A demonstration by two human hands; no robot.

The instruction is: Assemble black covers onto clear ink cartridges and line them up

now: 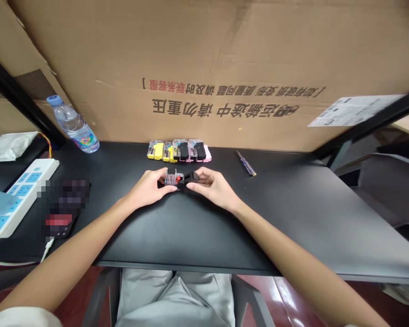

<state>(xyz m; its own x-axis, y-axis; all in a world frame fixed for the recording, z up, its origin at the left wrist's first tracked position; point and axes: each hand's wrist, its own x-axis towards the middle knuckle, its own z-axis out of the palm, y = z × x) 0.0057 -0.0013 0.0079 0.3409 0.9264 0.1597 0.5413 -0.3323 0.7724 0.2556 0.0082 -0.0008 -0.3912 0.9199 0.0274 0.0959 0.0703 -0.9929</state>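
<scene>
Between both hands, just above the black desk, is a small clear plastic device (171,177) with a black hinged-looking arm (190,177) and a bit of red inside. My left hand (149,186) grips its clear body, thumb in front and fingers behind. On the other side my right hand (218,188) pinches the black arm between thumb and fingers. Right behind the hands lies a row of several similar clear pieces, some with yellow parts (158,150), others with black parts (183,151) and pink edges. Fingers partly hide the device.
A screwdriver (246,164) lies to the right. At left are a water bottle (75,125), a white power strip (30,181) and a blurred phone (66,206) with a cable. A large cardboard sheet (225,54) stands along the back of the desk (293,218).
</scene>
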